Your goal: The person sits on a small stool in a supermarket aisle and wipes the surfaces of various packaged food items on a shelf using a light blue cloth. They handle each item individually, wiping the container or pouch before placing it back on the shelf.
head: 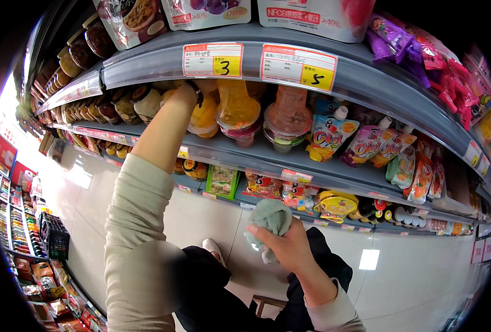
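Observation:
My left hand point(207, 85) reaches in under the upper shelf edge, a dark band around its wrist. Most of that hand is hidden by the shelf lip, so its fingers and anything in them are out of sight. Below the wrist stands a jar of yellow fruit point(204, 118). Just right of it are a yellow jelly cup point(238, 106) and a pinkish jelly cup point(289, 110), both with domed plastic. Lower down, in front of the shelves, my right hand point(285, 245) grips a crumpled grey-green cloth point(271, 220).
Price tags point(213, 60) line the upper shelf edge point(145, 62). Glass jars point(144, 101) run leftward along the middle shelf, with spouted jelly pouches point(332, 133) to the right. Packaged snacks point(263, 185) fill the lower shelf. A black crate point(55, 235) and a wooden stool point(266, 302) stand on the tiled floor.

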A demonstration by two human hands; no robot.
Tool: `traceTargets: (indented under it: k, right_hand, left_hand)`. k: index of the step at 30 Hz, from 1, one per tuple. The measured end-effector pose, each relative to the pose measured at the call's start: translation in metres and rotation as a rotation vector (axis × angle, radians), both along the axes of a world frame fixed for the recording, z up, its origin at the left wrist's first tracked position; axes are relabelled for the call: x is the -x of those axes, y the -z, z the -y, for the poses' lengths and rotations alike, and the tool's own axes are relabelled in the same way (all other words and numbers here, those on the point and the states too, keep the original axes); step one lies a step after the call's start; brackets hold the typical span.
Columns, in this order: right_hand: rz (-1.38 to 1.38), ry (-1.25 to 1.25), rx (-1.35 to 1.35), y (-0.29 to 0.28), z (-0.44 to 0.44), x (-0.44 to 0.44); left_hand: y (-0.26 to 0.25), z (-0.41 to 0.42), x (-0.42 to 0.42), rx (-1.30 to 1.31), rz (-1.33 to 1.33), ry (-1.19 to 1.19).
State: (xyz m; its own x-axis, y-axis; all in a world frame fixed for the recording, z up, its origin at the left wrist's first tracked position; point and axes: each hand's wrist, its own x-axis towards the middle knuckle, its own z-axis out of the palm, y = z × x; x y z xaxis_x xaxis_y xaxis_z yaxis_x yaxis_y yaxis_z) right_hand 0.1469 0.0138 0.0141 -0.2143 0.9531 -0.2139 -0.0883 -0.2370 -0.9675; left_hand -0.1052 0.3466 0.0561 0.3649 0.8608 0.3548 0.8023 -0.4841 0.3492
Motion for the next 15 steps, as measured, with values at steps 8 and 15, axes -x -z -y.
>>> traceTargets:
  k: [8, 15]
  right_hand:
    - [-0.333, 0.121, 0.155, 0.012, -0.002, 0.000]
    - [0.696, -0.461, -0.142, 0.058, 0.000, -0.010]
  left_hand:
    - [-0.018, 0.087, 0.007, -0.049, 0.498, -0.037]
    - [0.181, 0.388, -0.039, 0.505, 0.459, -0.294]
